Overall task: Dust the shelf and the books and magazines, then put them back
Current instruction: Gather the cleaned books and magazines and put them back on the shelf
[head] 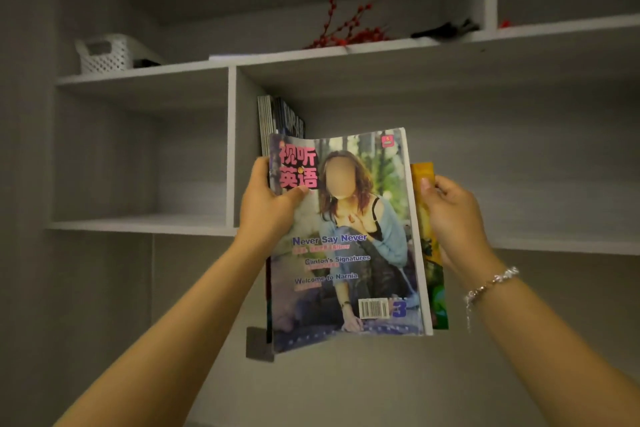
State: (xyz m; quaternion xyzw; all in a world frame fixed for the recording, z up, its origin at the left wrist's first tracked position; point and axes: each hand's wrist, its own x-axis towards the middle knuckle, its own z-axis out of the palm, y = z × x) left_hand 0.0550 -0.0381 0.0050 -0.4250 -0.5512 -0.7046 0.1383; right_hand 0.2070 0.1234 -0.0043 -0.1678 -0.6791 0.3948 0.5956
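The left hand [266, 204] is gripping the left edge of a magazine [346, 236], thumb across its cover, while the right hand [453, 215] is pinching a yellow booklet [431, 253] behind it. Both are being held up before the shelf [519, 243], where several magazines [277, 114] are already standing. Putting back seems partly done; no duster is showing.
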